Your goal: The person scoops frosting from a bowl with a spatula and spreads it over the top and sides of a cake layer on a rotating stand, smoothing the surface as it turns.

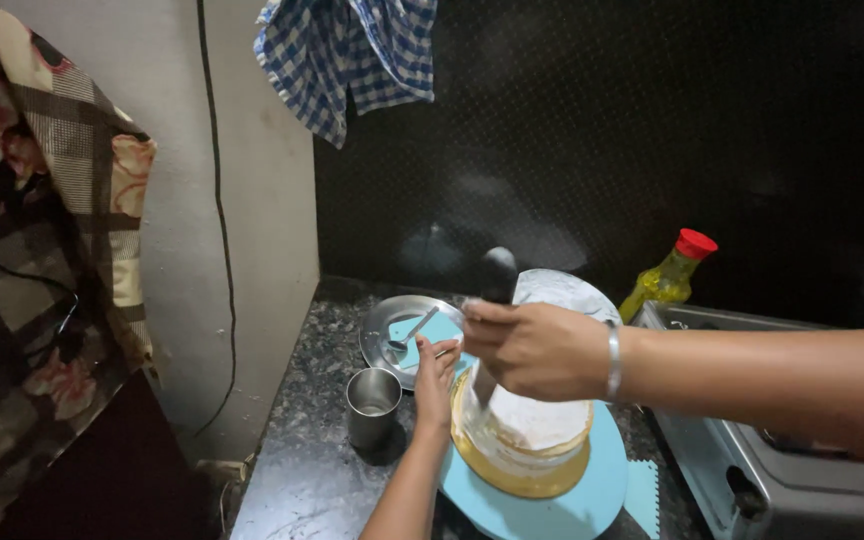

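1. The cake (527, 435) — layered, with white icing on its side — stands on a gold board on a light-blue turntable (552, 500) at the near edge of a dark speckled counter (302, 470).
2. The left hand (437, 375) rests against the cake's left side, fingers together and pointing up.
3. The right hand (537, 350), a silver bangle on its wrist, is closed in a fist around the black handle of a spatula (497, 275) — its blade drops down against the icing.
4. Just left of the cake stands a steel cup (373, 403); behind it lies a steel plate (397, 330) with a spoon.
5. A stove (782, 450) sits to the right, a yellow bottle with a red cap (670, 275) behind it.
6. Farther back — a black wall and a hanging blue checked cloth (347, 50).
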